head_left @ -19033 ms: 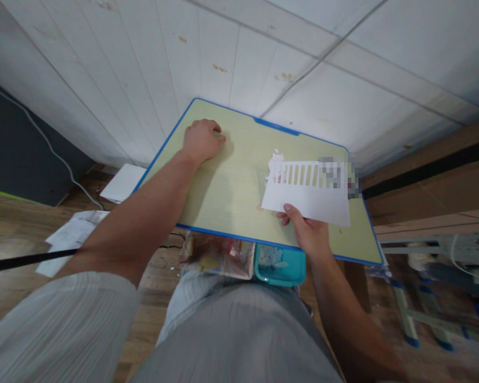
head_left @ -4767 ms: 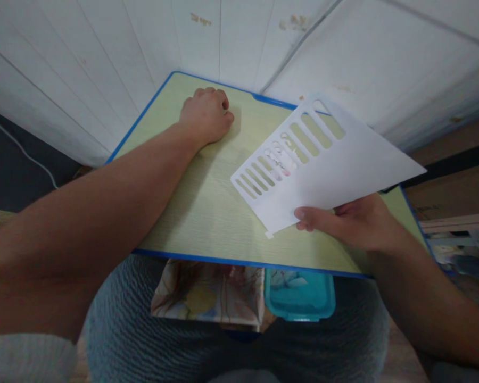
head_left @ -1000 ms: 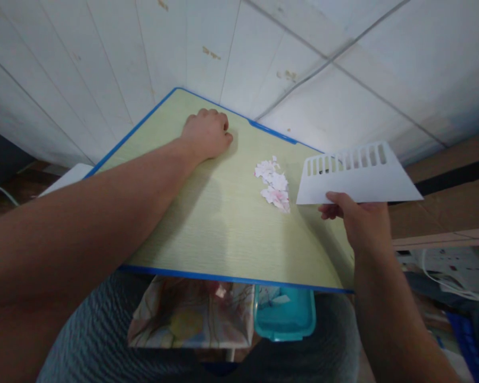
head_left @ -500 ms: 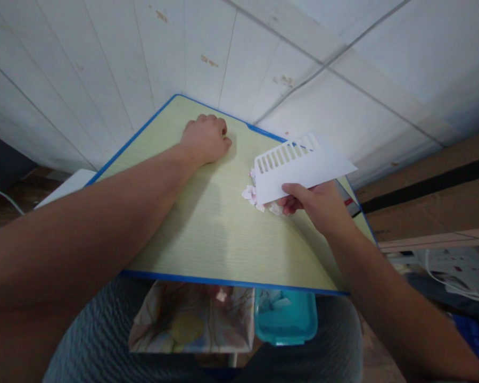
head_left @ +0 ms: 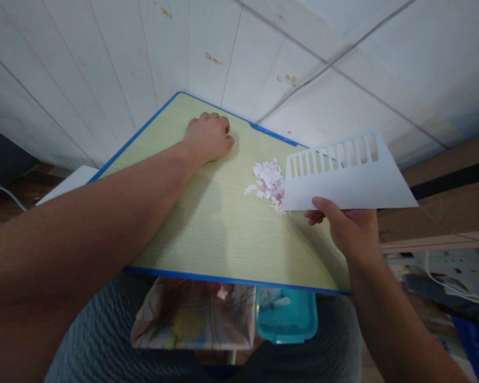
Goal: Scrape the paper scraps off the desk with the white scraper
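Note:
My right hand (head_left: 343, 226) pinches a thin white slotted sheet (head_left: 335, 186), thumb on top and fingers beneath. Graded long openings run in a row along the sheet's far edge; whether it is card or plastic I cannot tell. Just left of the sheet lies a heap of small white and pink paper scraps (head_left: 269, 181), partly covered by its left edge. My left hand (head_left: 209, 137) rests as a loose fist on the pale yellow folding table (head_left: 223, 234), near its far edge, with nothing visible in the fingers.
Below the table's near edge, a patterned fabric-like container (head_left: 195, 324) and a turquoise plastic box (head_left: 286, 319) with some paper pieces sit between my legs. A white panelled wall (head_left: 207, 37) with a cable borders the table's far side. Cardboard (head_left: 455, 207) stands at the right.
My right hand has moved right with the slotted sheet, which now lies flatter to view and uncovers more of the scrap heap. My left hand has stayed in place.

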`<state>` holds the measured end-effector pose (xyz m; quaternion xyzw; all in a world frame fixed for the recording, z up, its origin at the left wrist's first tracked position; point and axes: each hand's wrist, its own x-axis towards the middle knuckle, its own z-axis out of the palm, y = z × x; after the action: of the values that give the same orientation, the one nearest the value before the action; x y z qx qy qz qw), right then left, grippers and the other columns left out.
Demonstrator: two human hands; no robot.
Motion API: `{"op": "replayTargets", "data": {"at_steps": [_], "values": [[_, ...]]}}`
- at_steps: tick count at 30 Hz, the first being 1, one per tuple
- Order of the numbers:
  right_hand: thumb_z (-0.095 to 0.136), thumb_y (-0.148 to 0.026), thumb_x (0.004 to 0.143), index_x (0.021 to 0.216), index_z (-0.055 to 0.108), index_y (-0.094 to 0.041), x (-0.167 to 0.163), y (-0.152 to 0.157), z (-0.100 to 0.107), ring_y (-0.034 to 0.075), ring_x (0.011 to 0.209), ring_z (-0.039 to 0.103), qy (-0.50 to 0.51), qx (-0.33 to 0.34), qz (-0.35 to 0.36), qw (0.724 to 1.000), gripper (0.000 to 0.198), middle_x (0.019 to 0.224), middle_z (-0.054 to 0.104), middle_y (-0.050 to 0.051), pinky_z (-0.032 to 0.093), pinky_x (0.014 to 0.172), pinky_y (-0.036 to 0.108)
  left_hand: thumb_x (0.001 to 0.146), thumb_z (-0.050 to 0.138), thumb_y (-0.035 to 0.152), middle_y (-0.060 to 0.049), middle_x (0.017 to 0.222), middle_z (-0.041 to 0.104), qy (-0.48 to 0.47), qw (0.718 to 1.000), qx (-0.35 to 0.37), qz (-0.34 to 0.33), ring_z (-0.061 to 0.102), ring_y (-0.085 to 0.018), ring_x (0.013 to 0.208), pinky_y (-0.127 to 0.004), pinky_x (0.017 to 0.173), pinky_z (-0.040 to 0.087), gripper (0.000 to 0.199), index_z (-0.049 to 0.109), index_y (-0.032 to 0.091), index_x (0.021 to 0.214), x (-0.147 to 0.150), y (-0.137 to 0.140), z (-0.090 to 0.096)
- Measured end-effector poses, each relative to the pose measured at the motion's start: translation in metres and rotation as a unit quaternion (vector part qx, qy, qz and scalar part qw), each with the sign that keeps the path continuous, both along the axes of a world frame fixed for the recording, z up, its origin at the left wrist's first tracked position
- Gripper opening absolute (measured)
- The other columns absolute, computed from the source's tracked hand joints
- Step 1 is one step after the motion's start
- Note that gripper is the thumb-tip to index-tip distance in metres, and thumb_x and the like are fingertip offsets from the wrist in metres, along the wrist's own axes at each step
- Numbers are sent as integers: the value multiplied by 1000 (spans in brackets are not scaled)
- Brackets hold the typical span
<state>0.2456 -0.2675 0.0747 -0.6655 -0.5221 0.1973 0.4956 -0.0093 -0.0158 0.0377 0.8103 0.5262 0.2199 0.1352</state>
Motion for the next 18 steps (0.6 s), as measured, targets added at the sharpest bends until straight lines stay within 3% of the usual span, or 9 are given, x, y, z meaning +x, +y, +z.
{"op": "replayTargets", "data": {"at_steps": [8,14,18], "values": [[88,-30,82,76,75,-23,5,-15,-7,20,47,67,14,11,-63,998,16,61,76,1,57,46,32,110,65,53,-12,161,71,20,1000,5,11,51,-44,159,-62,134,40,58,74,23,158,1,-2,2],[87,-33,86,74,79,-20,1,-8,-11,22,53,72,1,2,-24,1000,20,67,80,7,63,53,34,109,67,58,-11,159,72,26,999,-2,21,50,-45,159,-64,135,40,61,74,23,158,2,-5,5],[87,-29,83,73,76,-22,7,-6,-9,20,48,69,-5,13,-31,999,16,62,76,3,58,47,31,111,63,56,-9,159,72,26,999,-2,21,50,-41,158,-63,135,40,59,73,23,159,3,-6,5]]}}
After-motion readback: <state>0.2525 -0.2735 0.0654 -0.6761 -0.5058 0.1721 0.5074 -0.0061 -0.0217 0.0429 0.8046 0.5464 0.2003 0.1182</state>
